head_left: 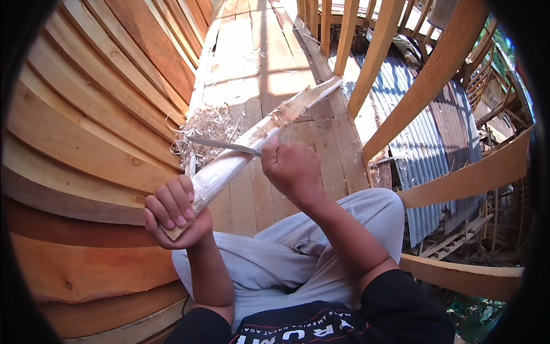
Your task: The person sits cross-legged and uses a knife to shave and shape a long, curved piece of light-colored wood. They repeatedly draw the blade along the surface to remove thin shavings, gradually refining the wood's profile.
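The left hand point(172, 213) was closed tight around the near end of a long wooden stick point(246, 146), fingers wrapped over the top and the butt pressed into the palm. The right hand point(291, 167) was clenched in a fist around the handle of a knife point(223, 145), whose thin blade pointed to the person's left and lay flat across the stick's pale, freshly shaved face.

The stick ran from the left hand up and away to the right, its far tip resting on the plank floor point(258, 69), its upper part still rough and splintered. It looked stiff and fairly light, dry enough to peel in ribbons. The smooth cut face would likely be slippery, so the unshaved butt seemed the safer place to hold, well behind the blade's edge.

A heap of curled wood shavings point(209, 129) lay on the floor just beyond the blade. The person's knees in grey trousers point(275, 258) sat beneath the forearms. Curved hull planks point(86, 132) rose on the left, wooden ribs point(424, 80) on the right, with corrugated metal sheeting point(418, 149) behind them.
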Demonstrator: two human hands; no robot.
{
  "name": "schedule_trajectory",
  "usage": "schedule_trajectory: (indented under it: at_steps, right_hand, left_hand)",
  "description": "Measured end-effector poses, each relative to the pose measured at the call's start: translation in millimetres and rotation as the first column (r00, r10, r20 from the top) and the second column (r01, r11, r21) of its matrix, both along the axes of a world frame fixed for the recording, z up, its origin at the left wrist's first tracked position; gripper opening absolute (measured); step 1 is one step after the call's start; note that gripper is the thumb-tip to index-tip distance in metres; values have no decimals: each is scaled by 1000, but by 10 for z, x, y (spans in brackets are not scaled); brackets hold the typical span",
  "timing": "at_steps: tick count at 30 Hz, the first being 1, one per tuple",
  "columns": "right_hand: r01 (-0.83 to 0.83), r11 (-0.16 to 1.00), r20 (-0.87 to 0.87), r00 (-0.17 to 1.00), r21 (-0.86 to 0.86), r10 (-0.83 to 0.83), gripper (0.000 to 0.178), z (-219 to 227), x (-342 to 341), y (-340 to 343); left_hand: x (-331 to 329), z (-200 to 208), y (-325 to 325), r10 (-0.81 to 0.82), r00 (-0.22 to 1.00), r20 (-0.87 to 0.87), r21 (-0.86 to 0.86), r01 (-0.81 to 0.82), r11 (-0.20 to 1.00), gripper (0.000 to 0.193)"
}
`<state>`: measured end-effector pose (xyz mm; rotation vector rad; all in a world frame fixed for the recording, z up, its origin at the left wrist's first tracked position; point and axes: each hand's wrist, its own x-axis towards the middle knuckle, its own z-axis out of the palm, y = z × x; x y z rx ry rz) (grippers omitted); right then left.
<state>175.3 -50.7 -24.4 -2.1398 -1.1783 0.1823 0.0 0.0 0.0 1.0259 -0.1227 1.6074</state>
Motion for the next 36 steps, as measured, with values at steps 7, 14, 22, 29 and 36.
schedule_trajectory:
  at_steps: [7, 14, 22, 29, 36]
  right_hand:
    - [22, 991, 66, 997, 135, -32, 50, -213, -43, 204]
    - [107, 983, 115, 985, 148, -125, 54, -391, 266, 217]
    - [151, 988, 116, 981, 28, -153, 54, -125, 73, 118]
    - [106, 994, 83, 991, -17, -104, 54, -39, 64, 19]
    - [156, 985, 35, 987, 71, -159, 54, -318, 245, 131]
  left_hand:
    - [-91, 13, 90, 33, 999, -13, -52, -33, 998, 34]
    - [-76, -90, 118, 32, 998, 61, -171, -21, 985, 35]
    - [-32, -26, 32, -29, 999, 19, -9, 30, 1000, 35]
    - [13, -13, -16, 37, 999, 35, -52, -35, 998, 36]
    - [2, 4, 8, 27, 999, 19, -76, -25, 997, 34]
